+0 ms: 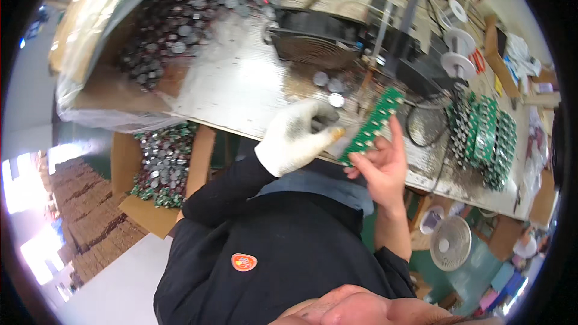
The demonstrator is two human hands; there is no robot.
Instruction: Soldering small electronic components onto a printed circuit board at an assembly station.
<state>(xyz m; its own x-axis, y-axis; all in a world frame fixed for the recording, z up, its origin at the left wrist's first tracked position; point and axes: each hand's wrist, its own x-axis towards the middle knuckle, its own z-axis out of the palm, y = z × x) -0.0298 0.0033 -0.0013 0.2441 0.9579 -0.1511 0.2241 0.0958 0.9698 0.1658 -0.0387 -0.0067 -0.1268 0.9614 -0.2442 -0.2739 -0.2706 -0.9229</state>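
Note:
My right hand point(385, 165), bare, grips a long green circuit board strip point(374, 125) by its lower edge, between thumb and fingers. The strip stands tilted over the bench's front edge, with a row of small pale parts along it. To its left is my left hand point(298, 135) in a white glove with dark, stained fingertips. Its thumb and fingers are curved and apart, and I see nothing between them. Just beyond the glove, a few small round silver discs point(321, 78) lie on the bench, one bright disc point(336, 101) close to the fingers.
A soldering stand point(376, 54) rises behind the board, beside a black round fan point(316, 39). Many silver discs with red wires point(180, 30) heap at far left. Stacked green boards point(484, 135) and white spools point(459, 48) stand right. A cardboard box point(124, 159) sits below the bench's left edge.

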